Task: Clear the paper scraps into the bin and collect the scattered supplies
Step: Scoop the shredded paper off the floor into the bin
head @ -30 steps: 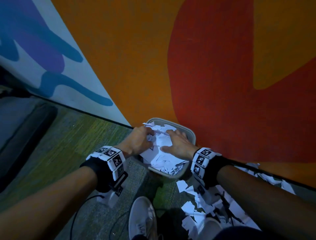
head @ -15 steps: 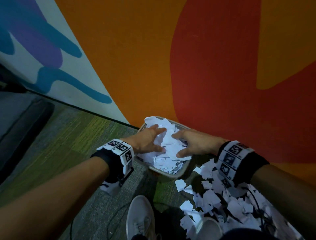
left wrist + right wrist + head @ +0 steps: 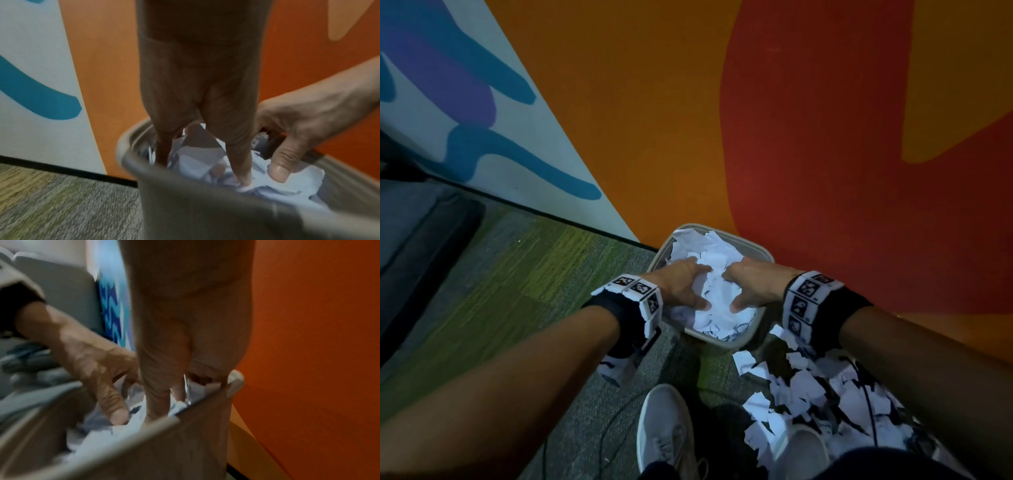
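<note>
Crumpled white paper scraps (image 3: 714, 274) fill the rounded grey bin (image 3: 753, 334).

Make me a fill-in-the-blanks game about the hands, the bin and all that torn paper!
1. Both the left hand and the right hand press down on paper scraps inside the ____.
2. The bin stands on the carpet against the ____.
3. More loose scraps lie on the floor beside the ____ hand's side of the bin.

Missing words: bin; wall; right
</note>
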`<state>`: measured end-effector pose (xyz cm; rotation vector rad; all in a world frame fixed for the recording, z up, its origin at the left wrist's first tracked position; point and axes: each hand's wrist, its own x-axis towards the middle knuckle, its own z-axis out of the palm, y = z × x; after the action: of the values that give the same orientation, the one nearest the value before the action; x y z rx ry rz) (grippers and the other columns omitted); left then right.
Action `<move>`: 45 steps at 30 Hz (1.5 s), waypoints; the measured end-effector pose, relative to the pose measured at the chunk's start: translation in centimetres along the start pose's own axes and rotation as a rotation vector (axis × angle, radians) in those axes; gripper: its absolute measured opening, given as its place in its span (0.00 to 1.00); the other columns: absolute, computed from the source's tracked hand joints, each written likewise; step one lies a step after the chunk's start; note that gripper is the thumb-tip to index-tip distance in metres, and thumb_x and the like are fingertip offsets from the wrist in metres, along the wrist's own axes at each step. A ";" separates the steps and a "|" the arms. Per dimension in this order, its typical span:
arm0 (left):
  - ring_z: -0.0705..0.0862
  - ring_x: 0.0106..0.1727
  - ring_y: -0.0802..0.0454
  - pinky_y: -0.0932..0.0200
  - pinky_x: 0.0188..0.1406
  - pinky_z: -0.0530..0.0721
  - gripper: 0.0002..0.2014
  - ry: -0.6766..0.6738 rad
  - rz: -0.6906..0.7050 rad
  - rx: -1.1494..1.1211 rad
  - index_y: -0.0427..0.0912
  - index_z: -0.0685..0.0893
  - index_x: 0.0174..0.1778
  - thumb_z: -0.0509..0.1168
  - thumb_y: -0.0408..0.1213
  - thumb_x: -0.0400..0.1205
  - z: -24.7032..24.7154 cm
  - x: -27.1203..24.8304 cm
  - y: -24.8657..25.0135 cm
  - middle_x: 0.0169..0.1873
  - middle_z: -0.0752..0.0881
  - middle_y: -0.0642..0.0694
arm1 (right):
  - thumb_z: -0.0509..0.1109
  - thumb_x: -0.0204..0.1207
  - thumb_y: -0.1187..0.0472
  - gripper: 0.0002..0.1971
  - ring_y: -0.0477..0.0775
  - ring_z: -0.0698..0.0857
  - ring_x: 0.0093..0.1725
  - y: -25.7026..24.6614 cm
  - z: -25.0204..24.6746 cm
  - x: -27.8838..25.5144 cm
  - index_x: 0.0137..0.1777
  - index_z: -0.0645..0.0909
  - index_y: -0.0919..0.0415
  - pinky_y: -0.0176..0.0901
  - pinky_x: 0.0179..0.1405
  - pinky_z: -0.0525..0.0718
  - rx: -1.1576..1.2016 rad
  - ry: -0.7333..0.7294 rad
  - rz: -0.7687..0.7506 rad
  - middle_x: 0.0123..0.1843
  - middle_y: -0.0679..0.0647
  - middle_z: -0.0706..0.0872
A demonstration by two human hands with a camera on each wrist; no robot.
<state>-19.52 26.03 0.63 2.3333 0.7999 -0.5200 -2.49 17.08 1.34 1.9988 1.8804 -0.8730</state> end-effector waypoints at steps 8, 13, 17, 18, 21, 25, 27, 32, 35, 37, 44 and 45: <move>0.75 0.75 0.45 0.50 0.72 0.77 0.38 0.098 0.022 0.216 0.44 0.73 0.80 0.75 0.56 0.77 -5.8 -2.8 4.8 0.77 0.74 0.44 | 0.80 0.72 0.51 0.33 0.49 0.84 0.65 1.9 -3.5 -8.6 0.77 0.75 0.48 0.47 0.63 0.81 0.371 0.273 -0.066 0.68 0.47 0.86; 0.86 0.57 0.50 0.49 0.58 0.86 0.21 0.076 0.200 0.184 0.48 0.86 0.62 0.76 0.52 0.76 -6.8 -2.8 12.7 0.59 0.89 0.49 | 0.77 0.74 0.46 0.35 0.49 0.78 0.72 5.0 -3.5 -15.0 0.80 0.71 0.48 0.39 0.61 0.73 0.385 0.362 -0.029 0.74 0.48 0.80; 0.86 0.52 0.53 0.51 0.53 0.87 0.29 0.020 0.317 0.202 0.50 0.84 0.64 0.74 0.62 0.72 -4.3 -0.8 18.1 0.56 0.88 0.51 | 0.75 0.77 0.45 0.38 0.52 0.76 0.76 10.4 0.4 -20.3 0.84 0.65 0.51 0.40 0.64 0.72 0.480 0.381 0.068 0.79 0.51 0.74; 0.86 0.54 0.53 0.51 0.54 0.87 0.30 0.007 0.349 0.201 0.50 0.84 0.66 0.74 0.62 0.72 -3.2 0.1 19.6 0.58 0.88 0.51 | 0.75 0.77 0.45 0.39 0.53 0.73 0.78 12.1 2.1 -21.8 0.85 0.63 0.52 0.41 0.67 0.71 0.528 0.384 0.117 0.81 0.52 0.72; 0.85 0.60 0.54 0.58 0.60 0.83 0.29 -0.052 0.403 0.208 0.49 0.81 0.71 0.74 0.58 0.76 0.6 3.1 23.6 0.64 0.86 0.50 | 0.77 0.75 0.45 0.43 0.54 0.71 0.79 17.1 8.6 -25.4 0.86 0.59 0.50 0.47 0.74 0.73 0.722 0.397 0.271 0.83 0.52 0.68; 0.84 0.47 0.74 0.82 0.37 0.74 0.29 -0.195 0.479 0.129 0.46 0.78 0.74 0.74 0.51 0.79 6.4 7.0 27.9 0.62 0.83 0.54 | 0.78 0.73 0.47 0.45 0.53 0.70 0.80 22.0 16.9 -28.6 0.86 0.58 0.49 0.43 0.73 0.72 0.829 0.426 0.436 0.83 0.49 0.67; 0.79 0.66 0.63 0.76 0.52 0.72 0.36 -0.241 0.497 0.161 0.46 0.70 0.81 0.73 0.53 0.79 9.6 9.3 29.0 0.70 0.76 0.56 | 0.79 0.73 0.49 0.45 0.57 0.74 0.77 23.8 20.9 -29.4 0.86 0.59 0.55 0.40 0.67 0.73 0.841 0.408 0.551 0.81 0.55 0.71; 0.63 0.84 0.47 0.50 0.79 0.66 0.43 -0.378 0.469 0.216 0.51 0.59 0.86 0.71 0.58 0.79 17.6 13.6 29.0 0.84 0.62 0.49 | 0.83 0.69 0.48 0.45 0.49 0.76 0.71 25.5 30.4 -30.4 0.83 0.64 0.55 0.39 0.68 0.75 1.018 0.324 0.742 0.75 0.48 0.74; 0.63 0.83 0.46 0.48 0.79 0.67 0.46 -0.415 0.520 0.177 0.54 0.56 0.87 0.72 0.61 0.77 21.3 14.7 28.5 0.84 0.61 0.48 | 0.79 0.58 0.27 0.53 0.51 0.75 0.76 26.5 37.2 -30.6 0.82 0.65 0.46 0.53 0.75 0.76 1.131 0.375 0.838 0.78 0.47 0.74; 0.56 0.86 0.47 0.46 0.82 0.63 0.50 -0.409 0.531 0.167 0.59 0.52 0.87 0.73 0.64 0.74 23.4 15.2 28.0 0.86 0.56 0.48 | 0.79 0.59 0.29 0.51 0.55 0.74 0.77 26.6 39.1 -30.9 0.81 0.65 0.46 0.58 0.72 0.79 1.174 0.431 0.873 0.81 0.49 0.72; 0.40 0.87 0.38 0.23 0.78 0.59 0.55 -0.427 0.483 0.250 0.67 0.47 0.86 0.77 0.63 0.69 29.4 13.7 25.0 0.87 0.40 0.51 | 0.68 0.42 0.13 0.75 0.59 0.55 0.85 19.9 39.9 -29.3 0.88 0.48 0.52 0.58 0.81 0.64 1.254 0.327 0.938 0.87 0.54 0.53; 0.40 0.87 0.37 0.22 0.78 0.58 0.55 -0.396 0.485 0.273 0.66 0.47 0.86 0.77 0.62 0.71 29.8 13.3 25.0 0.87 0.39 0.51 | 0.69 0.42 0.13 0.75 0.62 0.55 0.85 19.0 40.5 -28.6 0.88 0.45 0.49 0.61 0.80 0.65 1.228 0.302 0.940 0.87 0.55 0.52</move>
<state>1.81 -3.87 -17.85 2.4328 -0.0282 -0.8715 6.52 -31.62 -17.74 3.2818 0.0664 -1.5839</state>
